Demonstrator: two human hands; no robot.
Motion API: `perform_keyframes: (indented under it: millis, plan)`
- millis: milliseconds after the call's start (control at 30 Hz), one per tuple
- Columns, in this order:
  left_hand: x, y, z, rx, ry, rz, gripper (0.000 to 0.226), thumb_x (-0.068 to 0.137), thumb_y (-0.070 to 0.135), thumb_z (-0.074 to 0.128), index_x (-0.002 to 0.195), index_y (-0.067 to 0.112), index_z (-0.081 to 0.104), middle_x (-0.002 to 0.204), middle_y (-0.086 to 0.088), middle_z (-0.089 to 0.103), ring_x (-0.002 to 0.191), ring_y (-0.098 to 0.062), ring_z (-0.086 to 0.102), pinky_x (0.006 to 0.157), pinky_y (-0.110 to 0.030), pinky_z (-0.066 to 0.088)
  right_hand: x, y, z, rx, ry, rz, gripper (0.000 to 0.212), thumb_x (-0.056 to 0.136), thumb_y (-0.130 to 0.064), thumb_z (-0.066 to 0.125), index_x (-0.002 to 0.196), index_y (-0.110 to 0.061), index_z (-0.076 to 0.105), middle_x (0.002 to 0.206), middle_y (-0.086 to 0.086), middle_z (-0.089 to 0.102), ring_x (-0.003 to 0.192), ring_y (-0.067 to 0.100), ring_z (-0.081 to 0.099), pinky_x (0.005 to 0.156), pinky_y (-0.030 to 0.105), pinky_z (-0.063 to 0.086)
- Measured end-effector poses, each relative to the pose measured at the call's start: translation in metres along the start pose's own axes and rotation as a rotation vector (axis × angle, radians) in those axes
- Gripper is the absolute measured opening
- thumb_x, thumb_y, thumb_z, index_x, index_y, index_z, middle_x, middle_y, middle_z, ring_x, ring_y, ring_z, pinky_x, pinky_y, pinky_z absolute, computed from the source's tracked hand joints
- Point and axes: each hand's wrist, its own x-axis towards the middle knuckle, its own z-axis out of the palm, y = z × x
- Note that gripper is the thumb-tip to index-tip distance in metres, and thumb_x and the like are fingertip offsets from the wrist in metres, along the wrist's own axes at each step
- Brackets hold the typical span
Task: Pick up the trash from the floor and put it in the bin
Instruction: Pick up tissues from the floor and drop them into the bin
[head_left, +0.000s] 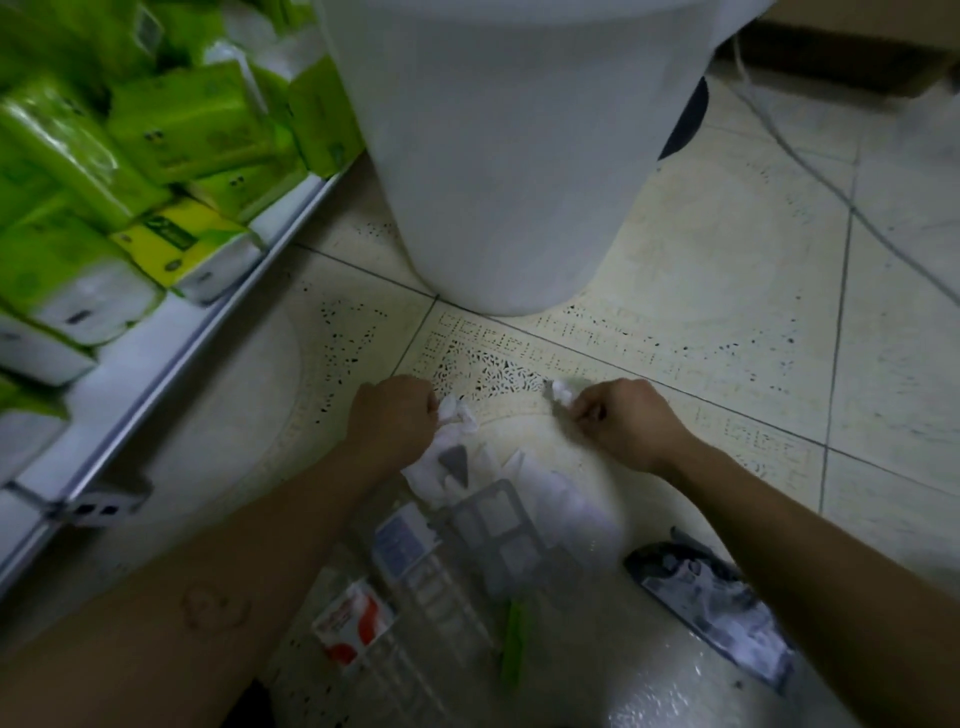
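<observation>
**A:** Nearest the lens: two bare forearms come in from the bottom corners, with litter on the tiled floor (727, 312) between them. There is a red-and-white wrapper (353, 623), a green strip (514, 644) and a clear plastic tray (483, 530). A dark printed wrapper (711, 597) lies just inside the right forearm.

**B:** Hands?

**A:** The left hand (392, 410) is fisted, fingers curled round crumpled white paper (457, 415). The paper's long axis runs from the fist back toward the camera, and its tail lies against the tray. The right hand (623, 421) pinches a small white scrap (560, 391) at its fingertips. It is blurred, so I cannot tell whether the scrap is off the tile.

**B:** And the bin?

**A:** The white bin (498, 156) stands dead ahead on the floor. Its base is just beyond the hands and roughly between them. Its mouth is out of frame above.

**B:** So the coming move?

**A:** My reading is up and forward over the near wall. Neither hand looks clearly nearer. The left's trailing paper could drag tray litter along as it rises. The shelf of green packs (156, 130) crowds the bin's left side, so the right hand has the freer path.
</observation>
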Motion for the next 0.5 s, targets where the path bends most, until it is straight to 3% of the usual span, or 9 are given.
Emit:
perform_keyframes:
  millis: [100, 133, 200, 233, 300, 400, 500]
  plan:
    - [-0.003, 0.009, -0.025, -0.068, 0.086, 0.087, 0.013, 0.09, 0.024, 0.056, 0.092, 0.016, 0.066, 0.092, -0.002, 0.065, 0.077, -0.018, 0.059, 0.076, -0.034, 0.048, -0.008, -0.004, -0.016, 0.107, 0.079, 0.016, 0.029, 0.087, -0.014, 0.066, 0.116, -0.019, 0.069, 0.112, 0.002, 0.072, 0.094, 0.02, 0.067, 0.076, 0.019, 0.039]
    - [-0.002, 0.014, -0.037, -0.087, 0.103, 0.124, 0.012, 0.09, 0.024, 0.056, 0.092, 0.017, 0.065, 0.09, -0.001, 0.063, 0.076, -0.016, 0.056, 0.072, -0.032, 0.046, -0.009, -0.006, -0.022, 0.124, 0.098, 0.017, 0.028, 0.086, -0.014, 0.067, 0.114, -0.019, 0.07, 0.111, 0.002, 0.072, 0.097, 0.018, 0.067, 0.075, 0.016, 0.039]
    - [0.0, 0.023, -0.064, -0.103, 0.122, 0.207, 0.011, 0.09, 0.026, 0.056, 0.092, 0.018, 0.063, 0.085, 0.002, 0.058, 0.075, -0.015, 0.054, 0.069, -0.029, 0.045, -0.013, -0.011, -0.036, 0.194, 0.116, 0.006, 0.014, 0.085, -0.012, 0.069, 0.09, -0.025, 0.073, 0.094, -0.009, 0.072, 0.085, 0.001, 0.067, 0.066, 0.006, 0.041]
    - [0.0, 0.028, -0.08, -0.111, 0.132, 0.248, 0.01, 0.09, 0.026, 0.057, 0.092, 0.018, 0.063, 0.083, 0.003, 0.057, 0.075, -0.015, 0.054, 0.069, -0.029, 0.045, -0.015, -0.014, -0.045, 0.224, 0.123, -0.005, 0.018, 0.084, -0.011, 0.069, 0.077, -0.027, 0.071, 0.087, -0.019, 0.07, 0.077, -0.008, 0.064, 0.062, 0.003, 0.042]
    - [-0.002, 0.041, -0.113, -0.123, 0.169, 0.343, 0.008, 0.087, 0.025, 0.059, 0.09, 0.018, 0.063, 0.079, 0.003, 0.059, 0.072, -0.015, 0.054, 0.066, -0.029, 0.044, -0.024, -0.026, -0.067, 0.265, 0.154, -0.025, 0.022, 0.083, -0.01, 0.07, 0.068, -0.026, 0.073, 0.079, -0.026, 0.069, 0.074, -0.01, 0.063, 0.065, 0.008, 0.046]
    - [-0.011, 0.066, -0.162, -0.122, 0.232, 0.493, 0.008, 0.084, 0.022, 0.061, 0.087, 0.016, 0.066, 0.07, 0.001, 0.061, 0.066, -0.018, 0.054, 0.061, -0.03, 0.043, -0.039, -0.05, -0.106, 0.243, 0.263, -0.07, 0.01, 0.083, -0.016, 0.073, 0.079, -0.025, 0.077, 0.089, -0.016, 0.069, 0.077, 0.004, 0.064, 0.069, 0.018, 0.049]
    - [-0.017, 0.093, -0.209, -0.059, 0.297, 0.557, 0.009, 0.084, 0.028, 0.057, 0.088, 0.024, 0.065, 0.068, 0.005, 0.06, 0.067, -0.018, 0.055, 0.061, -0.031, 0.043, -0.053, -0.071, -0.151, 0.278, 0.332, -0.07, 0.012, 0.086, -0.018, 0.07, 0.081, -0.028, 0.073, 0.078, -0.008, 0.073, 0.065, 0.01, 0.067, 0.065, 0.032, 0.058]
